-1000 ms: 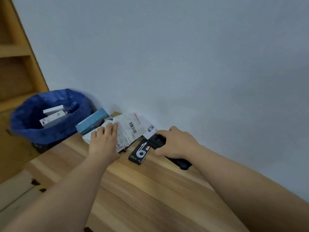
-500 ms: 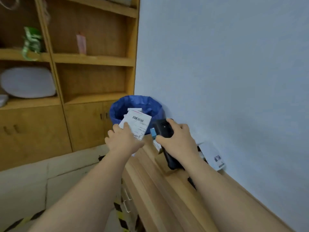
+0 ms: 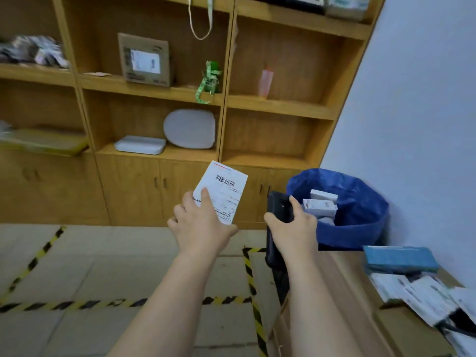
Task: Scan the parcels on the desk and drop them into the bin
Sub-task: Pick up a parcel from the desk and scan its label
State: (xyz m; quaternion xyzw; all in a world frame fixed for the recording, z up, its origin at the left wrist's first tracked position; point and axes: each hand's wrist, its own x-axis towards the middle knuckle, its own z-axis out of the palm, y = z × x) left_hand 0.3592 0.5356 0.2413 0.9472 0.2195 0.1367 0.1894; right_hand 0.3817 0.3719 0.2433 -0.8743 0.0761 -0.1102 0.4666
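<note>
My left hand (image 3: 199, 224) holds a flat white parcel (image 3: 222, 190) upright over the floor, thumb on its face, barcode label toward me. My right hand (image 3: 293, 228) grips a black handheld scanner (image 3: 277, 207) just right of the parcel. Behind the scanner stands a bin lined with a blue bag (image 3: 360, 217), with several white boxes (image 3: 320, 204) inside. On the wooden desk (image 3: 342, 292) at the lower right lie a blue box (image 3: 401, 258) and several white parcels (image 3: 422, 297), blurred.
A wooden shelf unit (image 3: 224, 104) with cupboard doors fills the back, holding a cardboard box (image 3: 145, 60), white trays and small items. Yellow-black tape (image 3: 251, 276) marks the tiled floor. A pale wall (image 3: 417, 112) runs along the desk on the right.
My left hand lifted the white parcel off the desk pile and carried it left, out over the floor. My right hand raised the scanner beside it. The view swung left toward the shelves.
</note>
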